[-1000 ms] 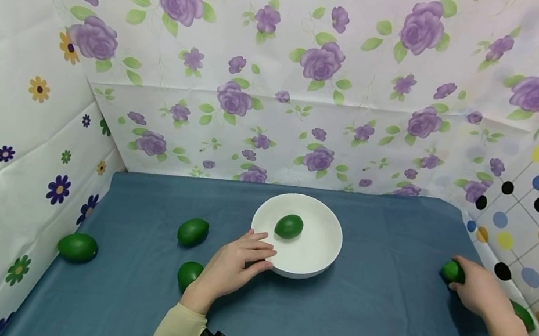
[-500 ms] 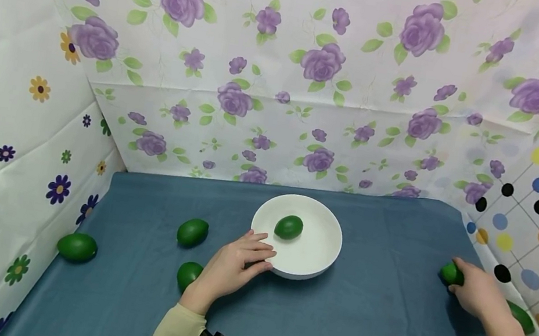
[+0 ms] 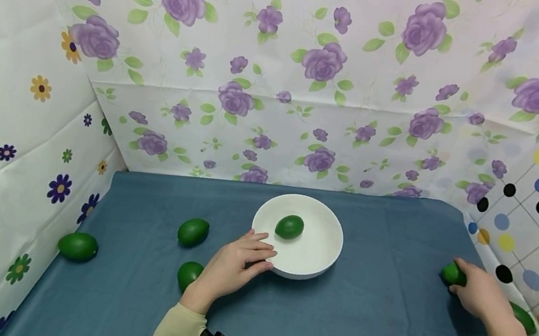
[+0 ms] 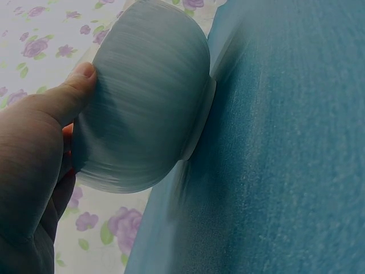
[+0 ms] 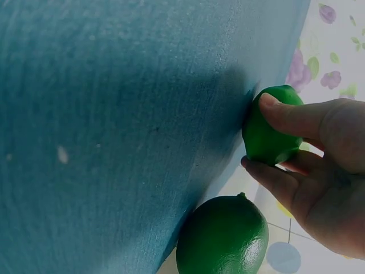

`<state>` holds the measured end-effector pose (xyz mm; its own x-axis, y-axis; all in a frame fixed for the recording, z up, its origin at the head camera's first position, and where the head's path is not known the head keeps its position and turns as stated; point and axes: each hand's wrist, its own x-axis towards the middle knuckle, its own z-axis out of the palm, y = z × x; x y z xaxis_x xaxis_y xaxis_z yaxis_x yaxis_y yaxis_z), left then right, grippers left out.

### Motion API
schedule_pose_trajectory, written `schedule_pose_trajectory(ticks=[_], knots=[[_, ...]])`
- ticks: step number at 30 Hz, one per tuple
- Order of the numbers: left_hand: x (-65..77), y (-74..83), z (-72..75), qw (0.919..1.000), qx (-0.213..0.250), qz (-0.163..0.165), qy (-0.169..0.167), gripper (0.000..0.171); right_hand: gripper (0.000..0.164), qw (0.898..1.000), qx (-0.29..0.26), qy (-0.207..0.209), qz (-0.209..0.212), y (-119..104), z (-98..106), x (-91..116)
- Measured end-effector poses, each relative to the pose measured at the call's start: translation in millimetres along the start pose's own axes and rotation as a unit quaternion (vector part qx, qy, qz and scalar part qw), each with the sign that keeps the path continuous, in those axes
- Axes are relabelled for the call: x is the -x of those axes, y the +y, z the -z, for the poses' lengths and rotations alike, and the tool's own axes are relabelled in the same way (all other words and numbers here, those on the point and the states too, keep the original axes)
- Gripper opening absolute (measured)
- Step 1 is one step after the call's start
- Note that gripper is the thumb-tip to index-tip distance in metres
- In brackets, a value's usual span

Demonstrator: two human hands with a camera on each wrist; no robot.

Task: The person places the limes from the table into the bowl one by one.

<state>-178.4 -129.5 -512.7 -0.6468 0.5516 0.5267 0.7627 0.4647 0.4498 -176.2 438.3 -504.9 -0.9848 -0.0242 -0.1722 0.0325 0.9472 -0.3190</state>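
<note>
A white bowl (image 3: 317, 246) stands on the blue cloth with one green lime (image 3: 289, 227) inside it. My left hand (image 3: 235, 265) holds the bowl's near-left rim, thumb outside and fingers over the edge; in the left wrist view the thumb (image 4: 80, 83) lies against the bowl's outer wall (image 4: 148, 97). Far to the right, my right hand (image 3: 480, 289) grips another green lime (image 3: 452, 273) between thumb and fingers. The right wrist view shows this held lime (image 5: 271, 128) right at the cloth, with a second lime (image 5: 222, 237) close by, partly behind the wrist in the head view.
Two limes lie left of the bowl: one farther back (image 3: 193, 233), and a nearer lime (image 3: 189, 276) partly hidden by my left wrist. Another lime (image 3: 78, 247) rests at the cloth's left edge. Patterned sheets (image 3: 280, 99) wall in the back and both sides of the blue cloth (image 3: 356, 323).
</note>
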Motion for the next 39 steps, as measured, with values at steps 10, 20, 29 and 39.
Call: schedule_pose_trajectory(ticks=[10,20,29,39], knots=[[-0.4,-0.9,1.1,1.0,0.0,-0.002,0.002,0.03,0.076,1.0,0.007,0.001,-0.008,2.9,0.6,0.1],[0.1,-1.1,0.5,1.0,0.0,0.002,0.0,0.032,0.073,0.999,0.004,0.031,-0.003,-2.6,0.6,3.0],[-0.7,0.0,0.5,1.0,0.003,0.005,0.0,0.031,0.074,0.998,0.001,0.066,0.019,-25.9,2.8,2.0],[2.1,-2.0,-0.2,1.0,0.0,0.003,0.0,0.031,0.074,0.996,-0.054,0.07,0.024,-58.9,-1.9,-2.2]])
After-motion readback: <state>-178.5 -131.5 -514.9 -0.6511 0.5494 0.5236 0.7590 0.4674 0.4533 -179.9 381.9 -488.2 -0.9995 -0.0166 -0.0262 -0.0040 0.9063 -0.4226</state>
